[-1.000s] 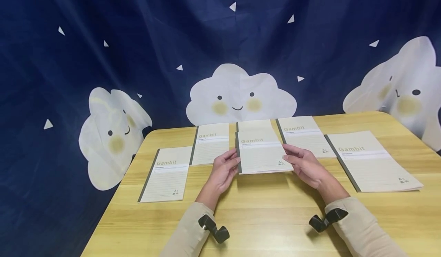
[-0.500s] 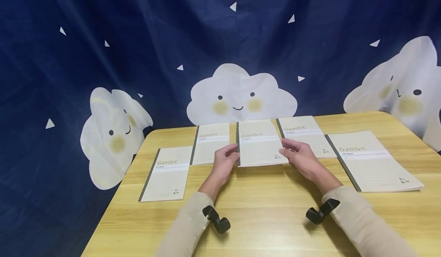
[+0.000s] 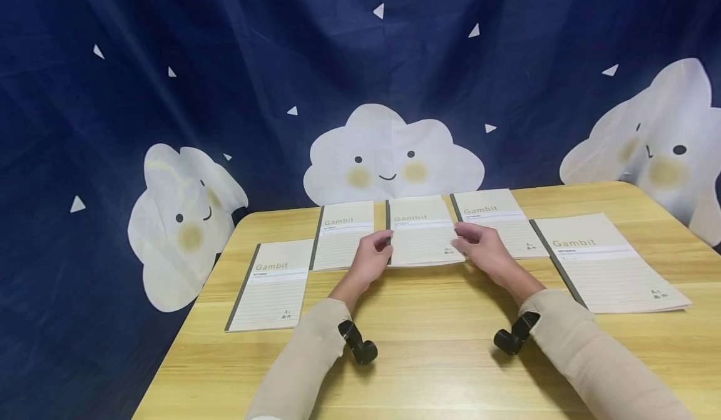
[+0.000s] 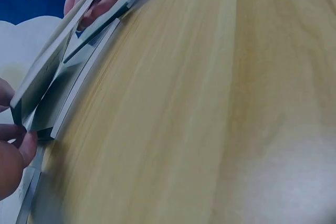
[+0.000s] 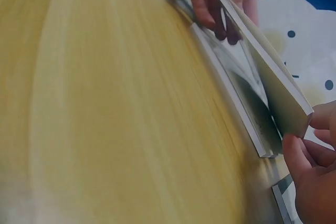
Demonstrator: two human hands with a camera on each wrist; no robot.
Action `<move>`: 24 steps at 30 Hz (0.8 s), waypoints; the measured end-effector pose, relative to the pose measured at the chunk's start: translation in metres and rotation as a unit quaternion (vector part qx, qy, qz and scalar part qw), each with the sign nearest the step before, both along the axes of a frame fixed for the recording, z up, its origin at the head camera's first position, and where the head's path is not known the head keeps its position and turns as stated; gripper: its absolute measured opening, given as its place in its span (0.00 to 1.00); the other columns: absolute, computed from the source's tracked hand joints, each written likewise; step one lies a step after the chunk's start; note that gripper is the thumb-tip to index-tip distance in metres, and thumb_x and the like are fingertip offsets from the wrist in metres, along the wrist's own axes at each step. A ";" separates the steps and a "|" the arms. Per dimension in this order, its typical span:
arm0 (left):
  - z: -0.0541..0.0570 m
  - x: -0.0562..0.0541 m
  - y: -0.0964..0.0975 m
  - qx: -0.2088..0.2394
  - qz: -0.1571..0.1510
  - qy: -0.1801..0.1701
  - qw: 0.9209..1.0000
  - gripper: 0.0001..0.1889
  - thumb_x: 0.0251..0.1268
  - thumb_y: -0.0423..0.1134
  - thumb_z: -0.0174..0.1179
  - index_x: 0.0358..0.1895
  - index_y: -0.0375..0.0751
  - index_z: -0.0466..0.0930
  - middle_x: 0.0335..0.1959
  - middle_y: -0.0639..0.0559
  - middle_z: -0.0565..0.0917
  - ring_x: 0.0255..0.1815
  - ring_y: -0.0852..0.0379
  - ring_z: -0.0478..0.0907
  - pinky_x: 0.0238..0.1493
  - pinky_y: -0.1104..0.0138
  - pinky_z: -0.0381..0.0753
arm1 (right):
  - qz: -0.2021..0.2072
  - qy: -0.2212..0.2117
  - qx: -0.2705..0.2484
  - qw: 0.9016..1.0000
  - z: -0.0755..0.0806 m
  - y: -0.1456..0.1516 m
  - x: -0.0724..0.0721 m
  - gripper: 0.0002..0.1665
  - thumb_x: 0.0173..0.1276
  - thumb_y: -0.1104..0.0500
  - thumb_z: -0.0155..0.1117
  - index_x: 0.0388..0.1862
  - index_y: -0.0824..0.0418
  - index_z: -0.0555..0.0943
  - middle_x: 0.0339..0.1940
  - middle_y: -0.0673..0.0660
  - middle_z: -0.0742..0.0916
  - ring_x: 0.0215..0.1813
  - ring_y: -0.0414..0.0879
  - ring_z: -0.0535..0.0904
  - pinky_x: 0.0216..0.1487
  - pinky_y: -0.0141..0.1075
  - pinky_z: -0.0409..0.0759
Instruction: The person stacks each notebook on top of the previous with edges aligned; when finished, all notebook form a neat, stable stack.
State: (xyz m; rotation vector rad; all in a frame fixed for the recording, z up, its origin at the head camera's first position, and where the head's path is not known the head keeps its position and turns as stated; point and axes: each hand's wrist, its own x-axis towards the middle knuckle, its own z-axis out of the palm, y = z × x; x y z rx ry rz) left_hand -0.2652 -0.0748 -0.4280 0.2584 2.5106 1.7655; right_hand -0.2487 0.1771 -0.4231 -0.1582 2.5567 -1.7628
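Observation:
A cream notebook point(image 3: 425, 245) with a dark spine and "Gambit" lettering is held level between both hands, close over another notebook at the table's far middle. In the right wrist view that lower notebook point(image 5: 231, 90) lies beneath, with a gap between the two. My left hand point(image 3: 372, 258) pinches the held notebook's spine side with thumb and fingers. At the opposite edge my right hand point(image 3: 485, 251) pinches it, thumb below and fingers behind, as the right wrist view shows. From the head view the lower notebook is almost wholly hidden.
Matching notebooks lie around it on the wooden table point(image 3: 417, 357): a far-left notebook point(image 3: 270, 285), a back-left notebook point(image 3: 343, 235), a back-right notebook point(image 3: 498, 223) and a right notebook point(image 3: 611, 263). A dark blue curtain point(image 3: 270, 44) with clouds hangs behind.
Both hands have carried the notebook away from the body and lowered it, so it now covers the notebook beneath, whose top edge showed before. The surrounding notebooks have stayed put.

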 end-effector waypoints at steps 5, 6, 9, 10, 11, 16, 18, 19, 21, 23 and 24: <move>0.002 -0.005 0.004 -0.050 -0.016 -0.012 0.999 0.24 0.63 0.31 0.50 0.65 0.36 0.68 0.63 0.41 0.72 0.60 0.50 0.69 0.58 0.62 0.73 | 0.009 0.007 0.029 1.000 -0.002 -0.004 -0.008 0.32 0.68 0.62 0.58 0.68 0.72 0.63 0.64 0.70 0.73 0.65 0.61 0.69 0.64 0.47 0.70; 0.002 -0.006 0.005 -0.056 -0.019 -0.019 0.998 0.25 0.63 0.32 0.51 0.65 0.36 0.68 0.64 0.41 0.71 0.56 0.49 0.72 0.53 0.63 0.76 | 0.013 0.008 0.033 0.999 -0.002 -0.005 -0.009 0.33 0.67 0.63 0.58 0.68 0.72 0.62 0.64 0.71 0.72 0.65 0.62 0.69 0.64 0.49 0.70; 0.003 -0.008 0.008 -0.079 -0.026 -0.033 0.996 0.27 0.63 0.36 0.51 0.67 0.39 0.66 0.67 0.43 0.69 0.48 0.49 0.74 0.43 0.62 0.77 | 0.028 0.009 0.050 0.998 -0.002 -0.006 -0.012 0.34 0.67 0.64 0.58 0.69 0.72 0.60 0.65 0.72 0.71 0.65 0.62 0.68 0.63 0.51 0.70; 0.004 -0.009 0.010 -0.089 -0.027 -0.035 0.995 0.27 0.63 0.37 0.51 0.67 0.40 0.66 0.67 0.44 0.69 0.49 0.49 0.74 0.45 0.61 0.77 | 0.033 0.010 0.056 0.998 -0.002 -0.007 -0.012 0.35 0.66 0.64 0.58 0.69 0.72 0.60 0.65 0.72 0.71 0.65 0.63 0.68 0.63 0.51 0.70; 0.004 -0.010 0.011 -0.098 -0.027 -0.037 0.994 0.27 0.63 0.38 0.51 0.68 0.41 0.65 0.67 0.45 0.68 0.52 0.49 0.74 0.51 0.59 0.76 | 0.036 0.013 0.064 0.997 -0.002 -0.007 -0.013 0.35 0.66 0.65 0.58 0.70 0.72 0.59 0.65 0.73 0.70 0.65 0.63 0.68 0.63 0.52 0.70; 0.008 -0.013 0.018 -0.142 -0.027 -0.038 0.989 0.28 0.64 0.40 0.51 0.69 0.41 0.64 0.69 0.45 0.67 0.71 0.48 0.59 0.70 0.55 0.60 | 0.045 0.021 0.113 0.992 -0.001 -0.010 -0.017 0.35 0.66 0.65 0.58 0.70 0.72 0.59 0.66 0.74 0.68 0.68 0.65 0.64 0.66 0.53 0.65; 0.010 -0.014 0.020 -0.157 -0.030 -0.039 0.986 0.28 0.64 0.40 0.50 0.69 0.40 0.63 0.69 0.44 0.67 0.72 0.47 0.58 0.70 0.54 0.59 | 0.043 0.019 0.132 0.990 0.000 -0.012 -0.019 0.36 0.66 0.64 0.58 0.70 0.72 0.59 0.66 0.75 0.68 0.68 0.65 0.63 0.67 0.54 0.64; 0.010 -0.014 0.020 -0.163 -0.030 -0.038 0.985 0.28 0.64 0.40 0.50 0.69 0.40 0.63 0.69 0.44 0.67 0.72 0.47 0.58 0.70 0.54 0.59 | 0.042 0.017 0.139 0.989 0.001 -0.013 -0.020 0.36 0.65 0.64 0.59 0.70 0.71 0.60 0.66 0.75 0.68 0.68 0.65 0.62 0.67 0.54 0.63; 0.011 -0.015 0.021 -0.179 -0.034 -0.034 0.983 0.29 0.64 0.40 0.49 0.69 0.39 0.62 0.69 0.44 0.67 0.71 0.44 0.58 0.71 0.53 0.57 | 0.041 0.016 0.153 0.987 0.002 -0.016 -0.021 0.36 0.65 0.63 0.59 0.70 0.71 0.60 0.66 0.75 0.68 0.69 0.65 0.62 0.68 0.54 0.62; 0.012 -0.016 0.023 -0.194 -0.037 -0.027 0.980 0.29 0.64 0.40 0.48 0.69 0.38 0.62 0.69 0.44 0.67 0.71 0.42 0.58 0.71 0.52 0.56 | 0.042 0.015 0.164 0.985 0.003 -0.017 -0.022 0.37 0.64 0.62 0.60 0.70 0.70 0.60 0.67 0.74 0.67 0.70 0.66 0.60 0.69 0.55 0.60; 0.012 -0.016 0.023 -0.202 -0.038 -0.024 0.978 0.29 0.64 0.40 0.48 0.69 0.38 0.62 0.68 0.44 0.67 0.70 0.41 0.58 0.71 0.51 0.56 | 0.043 0.017 0.170 0.984 0.003 -0.018 -0.022 0.37 0.64 0.62 0.61 0.70 0.70 0.60 0.68 0.74 0.67 0.70 0.66 0.59 0.69 0.55 0.59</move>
